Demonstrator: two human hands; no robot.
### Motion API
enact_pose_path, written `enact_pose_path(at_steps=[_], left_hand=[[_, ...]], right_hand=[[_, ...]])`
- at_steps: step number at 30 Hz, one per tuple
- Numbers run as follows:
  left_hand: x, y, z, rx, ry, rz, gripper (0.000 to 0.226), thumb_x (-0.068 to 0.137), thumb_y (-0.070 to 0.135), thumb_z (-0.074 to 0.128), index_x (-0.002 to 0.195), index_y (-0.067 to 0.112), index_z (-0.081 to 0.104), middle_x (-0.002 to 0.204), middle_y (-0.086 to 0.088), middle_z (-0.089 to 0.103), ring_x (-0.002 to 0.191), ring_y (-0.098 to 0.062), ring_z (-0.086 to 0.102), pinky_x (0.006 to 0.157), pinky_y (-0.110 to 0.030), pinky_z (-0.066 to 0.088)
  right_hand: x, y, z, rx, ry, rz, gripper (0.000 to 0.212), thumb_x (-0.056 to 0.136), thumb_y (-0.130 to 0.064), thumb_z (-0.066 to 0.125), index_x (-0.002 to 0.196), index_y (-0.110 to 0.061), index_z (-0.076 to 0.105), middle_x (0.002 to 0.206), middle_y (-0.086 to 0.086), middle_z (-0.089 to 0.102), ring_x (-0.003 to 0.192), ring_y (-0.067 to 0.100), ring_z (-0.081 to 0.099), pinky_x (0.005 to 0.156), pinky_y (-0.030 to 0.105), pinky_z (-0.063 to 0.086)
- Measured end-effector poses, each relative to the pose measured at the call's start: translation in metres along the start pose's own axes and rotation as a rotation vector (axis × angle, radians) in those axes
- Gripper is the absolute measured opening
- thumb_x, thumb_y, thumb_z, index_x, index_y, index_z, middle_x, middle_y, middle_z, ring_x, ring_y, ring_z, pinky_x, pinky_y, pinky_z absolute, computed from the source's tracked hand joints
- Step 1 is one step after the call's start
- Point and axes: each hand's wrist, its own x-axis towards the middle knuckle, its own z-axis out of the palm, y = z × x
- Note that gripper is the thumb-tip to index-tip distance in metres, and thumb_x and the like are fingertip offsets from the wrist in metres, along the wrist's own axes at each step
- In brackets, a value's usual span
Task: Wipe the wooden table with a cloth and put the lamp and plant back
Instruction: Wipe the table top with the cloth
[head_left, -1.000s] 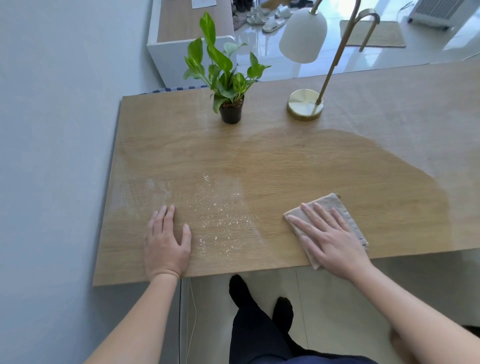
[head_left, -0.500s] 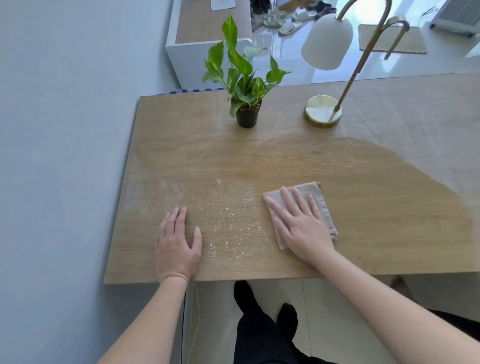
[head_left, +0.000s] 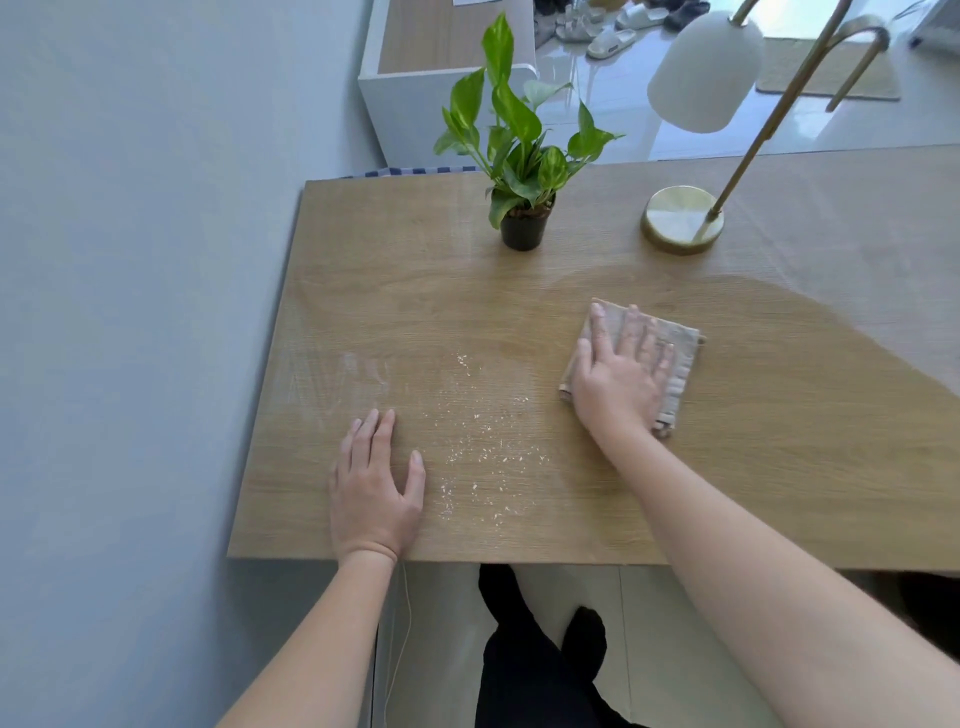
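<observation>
One cloth (head_left: 683, 358) on table (head_left: 779, 467), left hand (head_left: 371, 499) near edge

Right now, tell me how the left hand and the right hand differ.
The left hand lies on bare wood at the near edge of the table; the right hand presses on the cloth, farther in. The left hand sits left of the crumbs, the right hand to their right. Both are flat, fingers straight.
</observation>
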Motion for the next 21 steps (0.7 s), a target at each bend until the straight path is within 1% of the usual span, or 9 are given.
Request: enact_pose_path(at_steps=[1, 3, 6, 9, 12, 14, 16, 19, 21], left_hand=[[0.0, 0.0, 0.0, -0.003, 0.003, 0.0, 0.066, 0.103, 0.054, 0.041, 0.163, 0.026, 0.043, 0.169, 0.004, 0.041, 0.161, -0.021, 0.029, 0.129, -0.049, 0.03], [0.0, 0.0, 0.0, -0.003, 0.0, -0.001, 0.066, 0.103, 0.054, 0.042, 0.162, 0.026, 0.043, 0.169, 0.004, 0.041, 0.161, -0.021, 0.029, 0.129, -0.049, 0.03], [-0.001, 0.001, 0.0, 0.002, -0.002, -0.004, 0.066, 0.103, 0.054, 0.042, 0.162, 0.026, 0.043, 0.17, 0.004, 0.041, 0.161, -0.02, 0.028, 0.129, -0.049, 0.029], [0.0, 0.001, -0.001, 0.009, -0.005, -0.003, 0.067, 0.103, 0.055, 0.041, 0.163, 0.026, 0.042, 0.17, 0.004, 0.04, 0.161, -0.02, 0.027, 0.13, -0.048, 0.028], [0.001, 0.002, -0.002, 0.006, -0.002, -0.006, 0.067, 0.103, 0.055, 0.041, 0.163, 0.027, 0.042, 0.17, 0.005, 0.039, 0.161, -0.02, 0.027, 0.13, -0.048, 0.028], [0.001, 0.002, -0.001, 0.001, -0.001, -0.004, 0.066, 0.103, 0.055, 0.041, 0.163, 0.026, 0.042, 0.17, 0.004, 0.039, 0.161, -0.021, 0.027, 0.13, -0.048, 0.028], [0.0, 0.002, -0.001, 0.001, 0.0, -0.005, 0.066, 0.103, 0.054, 0.042, 0.163, 0.026, 0.042, 0.17, 0.004, 0.039, 0.161, -0.021, 0.027, 0.13, -0.048, 0.028], [0.0, 0.0, 0.001, -0.005, 0.002, -0.009, 0.066, 0.103, 0.054, 0.042, 0.163, 0.027, 0.042, 0.17, 0.005, 0.039, 0.161, -0.021, 0.028, 0.13, -0.05, 0.028], [-0.001, -0.001, 0.001, -0.008, 0.001, -0.007, 0.066, 0.103, 0.054, 0.042, 0.163, 0.027, 0.041, 0.17, 0.005, 0.039, 0.161, -0.022, 0.028, 0.129, -0.051, 0.029]], right_hand=[[-0.007, -0.012, 0.005, 0.003, -0.01, -0.048, 0.06, 0.107, -0.061, 0.0, 0.164, -0.049, -0.015, 0.174, 0.0, -0.022, 0.163, 0.026, -0.018, 0.131, 0.055, -0.008], [-0.025, -0.027, 0.015, 0.005, -0.036, -0.202, 0.058, 0.108, -0.062, 0.001, 0.163, -0.052, -0.014, 0.174, -0.002, -0.022, 0.162, 0.025, -0.02, 0.131, 0.053, -0.011], [-0.057, -0.02, 0.021, -0.002, -0.119, -0.422, 0.055, 0.109, -0.064, 0.002, 0.162, -0.056, -0.013, 0.175, -0.006, -0.019, 0.163, 0.024, -0.018, 0.131, 0.05, -0.012], [-0.092, 0.018, 0.02, -0.069, -0.186, -0.631, 0.053, 0.111, -0.062, 0.004, 0.162, -0.058, -0.012, 0.176, -0.01, -0.016, 0.162, 0.02, -0.021, 0.132, 0.049, -0.012], [-0.108, 0.077, 0.006, -0.133, -0.208, -0.747, 0.053, 0.112, -0.062, 0.009, 0.161, -0.06, -0.009, 0.176, -0.014, -0.01, 0.162, 0.013, -0.019, 0.133, 0.048, -0.006], [-0.096, 0.107, -0.009, -0.161, -0.212, -0.738, 0.053, 0.111, -0.063, 0.01, 0.161, -0.062, -0.008, 0.176, -0.016, -0.009, 0.162, 0.01, -0.018, 0.133, 0.048, -0.005], [-0.073, 0.115, -0.02, -0.163, -0.168, -0.639, 0.053, 0.11, -0.063, 0.009, 0.161, -0.063, -0.006, 0.177, -0.017, -0.006, 0.162, 0.008, -0.016, 0.133, 0.046, -0.004], [-0.046, 0.082, -0.014, -0.109, -0.079, -0.394, 0.054, 0.109, -0.062, 0.009, 0.161, -0.062, -0.004, 0.178, -0.014, -0.005, 0.163, 0.011, -0.014, 0.133, 0.045, -0.007], [-0.044, 0.045, 0.0, -0.04, -0.048, -0.203, 0.056, 0.108, -0.062, 0.005, 0.163, -0.057, -0.006, 0.178, -0.008, -0.011, 0.163, 0.017, -0.015, 0.132, 0.048, -0.009]])
